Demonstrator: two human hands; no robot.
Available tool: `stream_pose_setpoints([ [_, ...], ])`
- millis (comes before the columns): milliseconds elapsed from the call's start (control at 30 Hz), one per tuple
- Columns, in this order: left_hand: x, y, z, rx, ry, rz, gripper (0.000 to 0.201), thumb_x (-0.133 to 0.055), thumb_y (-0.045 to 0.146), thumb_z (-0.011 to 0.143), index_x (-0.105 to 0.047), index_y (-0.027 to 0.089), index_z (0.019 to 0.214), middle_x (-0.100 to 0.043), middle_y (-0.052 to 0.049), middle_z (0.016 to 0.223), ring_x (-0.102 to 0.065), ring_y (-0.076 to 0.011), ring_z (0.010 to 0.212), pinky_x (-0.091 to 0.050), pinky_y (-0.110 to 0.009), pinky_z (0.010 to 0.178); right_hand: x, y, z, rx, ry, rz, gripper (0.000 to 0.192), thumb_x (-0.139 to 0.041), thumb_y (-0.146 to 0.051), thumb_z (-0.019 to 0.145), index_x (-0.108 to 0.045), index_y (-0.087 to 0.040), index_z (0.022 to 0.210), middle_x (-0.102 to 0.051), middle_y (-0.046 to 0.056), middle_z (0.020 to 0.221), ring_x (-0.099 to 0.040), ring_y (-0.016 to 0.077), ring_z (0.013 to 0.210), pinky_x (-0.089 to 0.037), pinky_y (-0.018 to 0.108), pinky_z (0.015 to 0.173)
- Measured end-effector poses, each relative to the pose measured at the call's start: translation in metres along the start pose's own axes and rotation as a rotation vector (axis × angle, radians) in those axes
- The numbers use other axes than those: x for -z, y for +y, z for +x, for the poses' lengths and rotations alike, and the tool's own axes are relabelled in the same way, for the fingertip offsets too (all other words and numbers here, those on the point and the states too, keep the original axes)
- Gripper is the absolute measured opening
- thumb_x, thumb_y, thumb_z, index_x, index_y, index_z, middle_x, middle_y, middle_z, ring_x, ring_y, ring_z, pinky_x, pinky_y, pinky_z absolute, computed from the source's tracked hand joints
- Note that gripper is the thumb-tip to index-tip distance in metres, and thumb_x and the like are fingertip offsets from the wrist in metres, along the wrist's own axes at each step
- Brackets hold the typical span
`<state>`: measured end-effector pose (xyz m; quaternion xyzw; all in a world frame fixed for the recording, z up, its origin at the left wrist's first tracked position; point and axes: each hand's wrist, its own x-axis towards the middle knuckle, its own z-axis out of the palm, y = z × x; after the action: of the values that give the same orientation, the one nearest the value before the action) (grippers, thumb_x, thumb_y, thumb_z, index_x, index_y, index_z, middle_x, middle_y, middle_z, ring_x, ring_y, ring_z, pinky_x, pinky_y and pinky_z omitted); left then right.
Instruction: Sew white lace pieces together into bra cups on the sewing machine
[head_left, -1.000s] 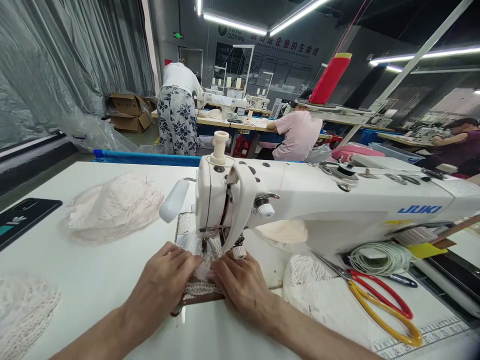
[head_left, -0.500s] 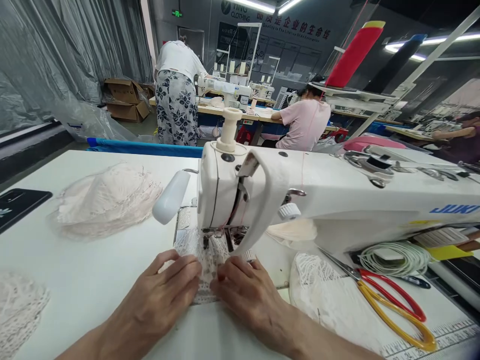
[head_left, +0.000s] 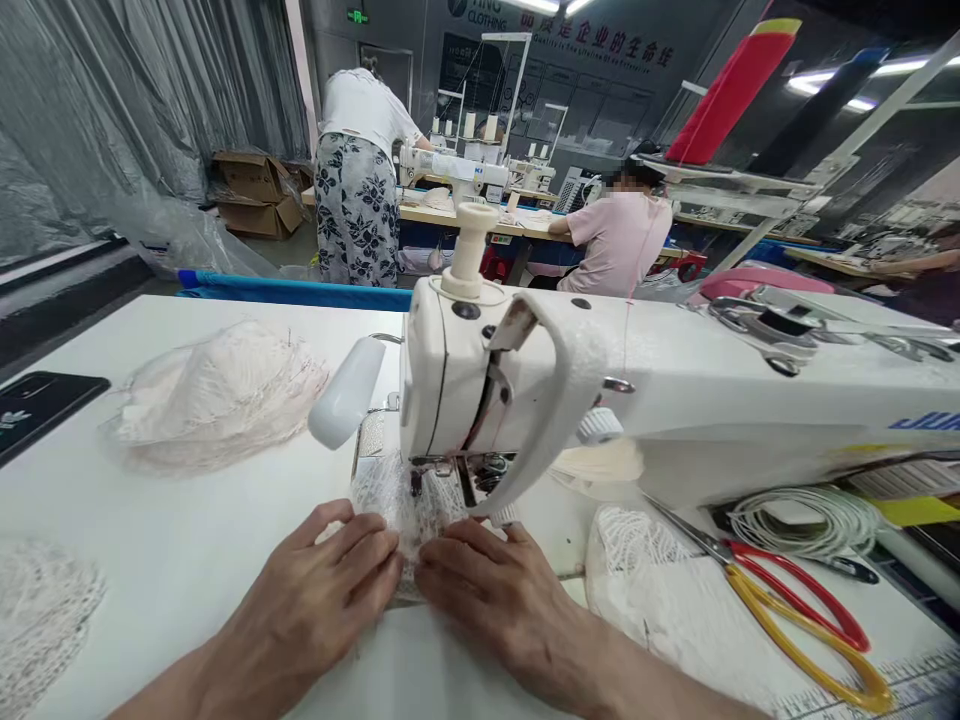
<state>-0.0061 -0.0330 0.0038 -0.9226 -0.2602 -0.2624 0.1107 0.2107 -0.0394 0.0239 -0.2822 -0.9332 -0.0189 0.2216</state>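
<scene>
Pressing flat on the lace strip, the left hand and right hand lie side by side on the white table, fingers spread and laid down, gripping nothing. Compared with a second ago, less lace shows in front of the fingertips and more lies under the presser foot of the sewing machine; the seam seems to be advancing. Red-and-yellow scissors rest well apart on the right.

Both hands, left and right, are creeping up the frame toward the needle, feeding the lace further under; less lace is showing before the fingers.
</scene>
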Motion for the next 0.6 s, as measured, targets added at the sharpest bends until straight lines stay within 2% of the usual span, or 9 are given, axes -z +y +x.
stream_pose_setpoints([
  [167, 0.0003, 0.0033, 0.0003, -0.007, 0.057, -0.118, 0.028, -0.035, 0.006, 0.095, -0.063, 0.011, 0.094, -0.069, -0.007, 0.097, -0.057, -0.0166, 0.102, -0.035, -0.035, 0.089, 0.0004, -0.0004, 0.0007, 0.007, 0.028, -0.014, 0.019, -0.042, -0.009, 0.093, -0.061, -0.014, 0.093, -0.065, 0.004, 0.094, -0.056, 0.0159, 0.086, -0.035, 0.035, 0.079],
  [333, -0.0012, 0.0038, -0.0023, -0.001, 0.036, -0.073, 0.02, -0.044, 0.009, 0.094, -0.063, 0.013, 0.097, -0.069, -0.004, 0.094, -0.058, -0.0157, 0.098, -0.034, -0.035, 0.089, 0.0024, -0.0022, 0.001, 0.012, 0.025, -0.018, 0.022, -0.04, -0.01, 0.094, -0.06, -0.015, 0.099, -0.065, 0.004, 0.092, -0.055, 0.0156, 0.084, -0.034, 0.035, 0.078],
  [433, -0.0035, 0.0039, -0.0046, 0.03, 0.028, -0.098, 0.023, -0.04, 0.013, 0.096, -0.062, 0.016, 0.101, -0.068, -0.002, 0.094, -0.057, -0.0149, 0.1, -0.033, -0.034, 0.089, 0.0024, -0.0028, 0.0005, 0.003, 0.01, -0.031, 0.021, -0.04, -0.011, 0.094, -0.06, -0.016, 0.098, -0.065, 0.003, 0.09, -0.055, 0.0146, 0.083, -0.034, 0.033, 0.075],
  [533, -0.0042, 0.0051, -0.0025, 0.04, 0.02, -0.102, 0.023, -0.04, 0.02, 0.097, -0.062, 0.016, 0.103, -0.068, -0.003, 0.093, -0.058, -0.0145, 0.095, -0.032, -0.035, 0.088, 0.0005, -0.0005, -0.0002, 0.0, 0.0, -0.034, 0.018, -0.047, -0.028, 0.094, -0.06, -0.017, 0.091, -0.064, 0.003, 0.088, -0.055, 0.015, 0.081, -0.034, 0.034, 0.077],
  [600, -0.004, 0.006, 0.0026, 0.052, 0.014, -0.087, 0.022, -0.043, 0.024, 0.096, -0.062, 0.016, 0.103, -0.068, -0.003, 0.093, -0.059, -0.014, 0.092, -0.032, -0.035, 0.087, -0.0018, 0.0031, -0.0009, -0.004, 0.014, -0.02, 0.03, -0.049, -0.044, 0.091, -0.059, -0.017, 0.086, -0.064, 0.003, 0.089, -0.055, 0.0151, 0.078, -0.034, 0.035, 0.08],
])
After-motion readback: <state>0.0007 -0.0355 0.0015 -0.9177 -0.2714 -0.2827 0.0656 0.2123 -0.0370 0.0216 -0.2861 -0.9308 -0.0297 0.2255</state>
